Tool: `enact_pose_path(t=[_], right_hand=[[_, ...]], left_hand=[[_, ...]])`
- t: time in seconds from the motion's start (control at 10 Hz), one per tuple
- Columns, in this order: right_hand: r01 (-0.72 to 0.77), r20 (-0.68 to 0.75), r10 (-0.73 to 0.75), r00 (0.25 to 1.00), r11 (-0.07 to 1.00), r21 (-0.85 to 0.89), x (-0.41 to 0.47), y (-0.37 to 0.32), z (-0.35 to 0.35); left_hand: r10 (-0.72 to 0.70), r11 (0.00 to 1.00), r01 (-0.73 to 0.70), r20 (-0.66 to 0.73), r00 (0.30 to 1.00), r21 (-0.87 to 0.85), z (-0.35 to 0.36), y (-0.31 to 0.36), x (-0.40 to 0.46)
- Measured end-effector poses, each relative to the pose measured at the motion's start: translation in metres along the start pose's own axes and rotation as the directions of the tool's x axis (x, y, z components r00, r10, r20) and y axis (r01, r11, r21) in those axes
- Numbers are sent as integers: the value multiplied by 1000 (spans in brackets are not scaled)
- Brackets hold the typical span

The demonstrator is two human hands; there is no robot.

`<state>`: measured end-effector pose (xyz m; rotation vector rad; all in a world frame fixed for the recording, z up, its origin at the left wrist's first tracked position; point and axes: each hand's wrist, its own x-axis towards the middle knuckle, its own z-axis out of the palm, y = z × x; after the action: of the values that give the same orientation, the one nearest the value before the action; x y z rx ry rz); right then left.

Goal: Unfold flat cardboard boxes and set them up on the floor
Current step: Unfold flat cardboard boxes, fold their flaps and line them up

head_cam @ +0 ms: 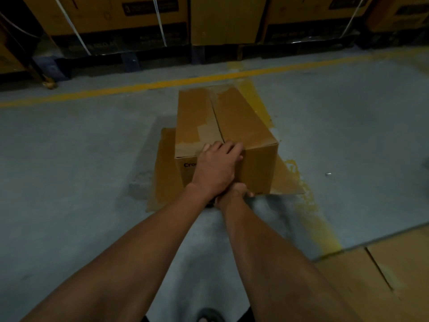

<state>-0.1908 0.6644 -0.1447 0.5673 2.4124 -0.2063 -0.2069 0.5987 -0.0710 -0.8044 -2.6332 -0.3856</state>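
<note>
A brown cardboard box (234,122) stands set up on the grey floor, its two top flaps folded down and meeting in a seam. Bottom flaps (164,177) stick out flat on the floor around its base. My left hand (218,168) lies over the near top edge of the box, fingers spread on the top flaps. My right hand (234,192) is lower, mostly hidden under my left wrist, gripping at the near bottom edge of the box. Flat cardboard (380,270) lies at the lower right.
Yellow painted lines (139,86) cross the concrete floor behind and to the right of the box. Large strapped cartons on pallets (111,22) line the back wall. My foot (210,316) shows at the bottom edge.
</note>
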Motion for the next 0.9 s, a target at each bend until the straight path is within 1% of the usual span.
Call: enact_pose_path(t=[0.1,0.2,0.3,0.4,0.5,0.6,0.7,0.8,0.9], right_hand=[[97,32,-93,995,983,-155,-6,1,-3],[103,-19,-102,995,943,317,10,4,16],[-140,132,-53,990,-213,967,13,5,16],[-313,408,111,906,-474,823,39,1,25],[-282,329,351,877,-179,943,18,0,4],[-193,87,478,874,178,965,15,5,-7],[-213,-88,474,876,544,812,30,18,-11],[-157,-72,285,956,703,693,39,25,-8],[-110,-148,248,957,788,606,38,26,-4]], left_hand=[[13,1000,-11,80,997,-25,8,-2,-11],[51,999,-52,231,972,-4,19,-7,-28],[47,999,-37,488,871,-30,30,-18,-52],[42,990,52,614,788,-135,37,-28,-65],[-16,957,181,577,817,-229,45,-36,-61],[-191,927,314,458,868,-207,53,-50,-53],[-468,825,557,435,769,-98,59,-71,-52],[-670,559,828,562,484,-46,60,-85,-52],[-691,410,911,635,345,-48,55,-84,-49]])
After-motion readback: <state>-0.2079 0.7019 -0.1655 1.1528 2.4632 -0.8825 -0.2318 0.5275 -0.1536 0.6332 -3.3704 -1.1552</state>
